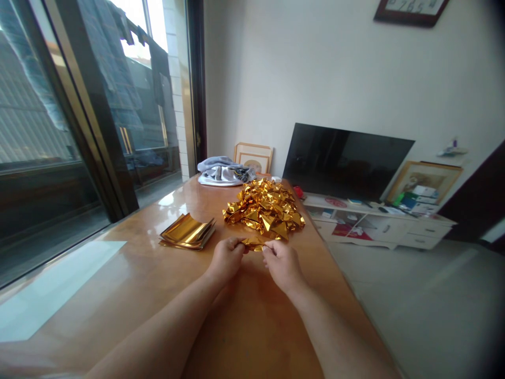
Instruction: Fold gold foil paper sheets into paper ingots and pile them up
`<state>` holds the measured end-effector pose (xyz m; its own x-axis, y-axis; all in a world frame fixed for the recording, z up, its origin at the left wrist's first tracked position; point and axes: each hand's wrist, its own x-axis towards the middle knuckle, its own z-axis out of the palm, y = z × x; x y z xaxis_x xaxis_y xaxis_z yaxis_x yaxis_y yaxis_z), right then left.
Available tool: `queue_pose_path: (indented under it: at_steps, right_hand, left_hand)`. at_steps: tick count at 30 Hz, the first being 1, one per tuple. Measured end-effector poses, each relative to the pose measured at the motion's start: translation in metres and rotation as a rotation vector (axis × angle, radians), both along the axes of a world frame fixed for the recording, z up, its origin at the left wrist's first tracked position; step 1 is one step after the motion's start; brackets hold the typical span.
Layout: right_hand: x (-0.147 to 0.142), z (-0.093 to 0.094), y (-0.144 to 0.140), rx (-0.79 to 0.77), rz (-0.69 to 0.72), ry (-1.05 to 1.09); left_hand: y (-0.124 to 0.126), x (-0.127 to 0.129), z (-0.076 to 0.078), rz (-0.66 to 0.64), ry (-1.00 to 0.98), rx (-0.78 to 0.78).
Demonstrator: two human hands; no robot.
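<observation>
Both hands meet over a wooden table [118, 295]: the left hand [226, 259] and right hand [281, 263] pinch a half-folded gold foil sheet [253, 243] between their fingertips. Beyond lies a large heap of folded gold pieces [265, 209]; a small stack of flat sheets [187, 231] waits at left, so most folding looks done.

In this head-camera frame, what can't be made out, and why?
- Gold foil piece: mostly hidden between the left hand and right hand; its shape is unclear.
- Fingertips of both hands: curled under, out of sight.
- Wall clock: cut off by the top edge.
- Items on the TV cabinet: too small and blurred.
- Stack of gold sheets: count unreadable.
</observation>
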<state>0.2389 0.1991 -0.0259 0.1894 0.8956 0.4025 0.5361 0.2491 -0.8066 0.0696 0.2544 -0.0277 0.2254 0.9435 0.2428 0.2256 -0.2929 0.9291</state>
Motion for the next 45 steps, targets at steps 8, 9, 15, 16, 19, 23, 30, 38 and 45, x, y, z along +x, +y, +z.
queue_pose_path:
  at_steps: [8,9,15,16,19,23,30,38,45]
  right_hand:
    - [0.008,0.001,0.004,-0.097,-0.04,0.102]
    - [0.008,0.002,0.004,-0.118,-0.043,0.125]
    - [0.004,0.005,0.002,-0.168,-0.041,0.252]
    - [0.003,0.006,0.001,-0.169,-0.038,0.237]
    - [0.002,0.008,-0.001,-0.141,-0.035,0.104]
    - [0.002,0.012,-0.005,-0.058,-0.041,-0.106]
    - [0.005,0.016,-0.006,0.092,0.001,-0.301]
    - [0.004,0.018,-0.005,0.182,0.002,-0.358]
    - [0.004,0.016,-0.004,0.077,-0.026,-0.167]
  left_hand:
    - [-0.003,0.0,0.006,-0.042,-0.093,-0.126]
    - [-0.004,0.001,0.008,-0.041,-0.124,-0.133]
    - [-0.015,0.009,0.014,-0.177,-0.216,-0.146]
    - [-0.016,0.01,0.014,-0.19,-0.235,-0.148]
    - [-0.018,0.012,0.014,-0.175,-0.283,-0.154]
    - [-0.019,0.012,0.013,-0.147,-0.294,-0.176]
    - [-0.02,0.013,0.013,-0.159,-0.289,-0.18]
    - [-0.018,0.013,0.01,-0.176,-0.277,-0.144]
    - [-0.024,0.011,0.02,-0.247,-0.358,-0.212]
